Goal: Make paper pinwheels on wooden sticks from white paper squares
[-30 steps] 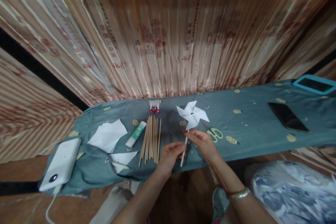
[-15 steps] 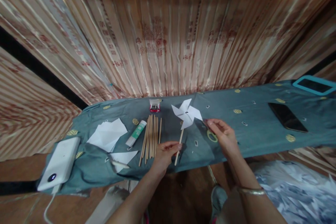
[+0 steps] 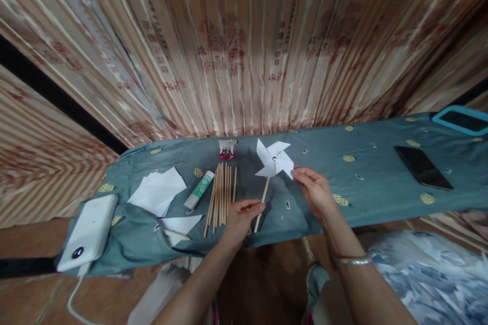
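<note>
Head view. The person worked at a cloth-covered surface (image 3: 377,198), green-grey, patterned with yellow shapes. White paper pinwheel (image 3: 274,159) near the middle, in front of the person, above the cloth, a shiny pin at its centre. It sat at the upper end of a thin pale stick (image 3: 266,190), which slanted down towards the near edge.

Left hand (image 3: 241,218): grip narrow, holding the stick between thumb and forefinger, below the pinwheel. Right hand (image 3: 314,190): grip narrow, thumb and fingers at the tip of the pinwheel's right-hand blade; could not tell whether it pinched the paper or only touched it. Bangle (image 3: 354,260) on the right wrist.

Left of the pinwheel: small open red-and-white box (image 3: 226,150) with shiny bits inside. Nearer the person, a row of loose sticks (image 3: 220,198) lay close together, partly behind the left hand. Glue tube (image 3: 199,190), green and white, just beside them. Further left, a pile of white paper (image 3: 158,190); nearer, a paper triangle (image 3: 186,223) with a slim pale object across it, kind unclear. White power bank (image 3: 89,226) at the left end, cable plugged in.

Far right: dark phone (image 3: 423,166), then a blue-framed object (image 3: 438,118). Striped curtain (image 3: 247,86) hung behind.
</note>
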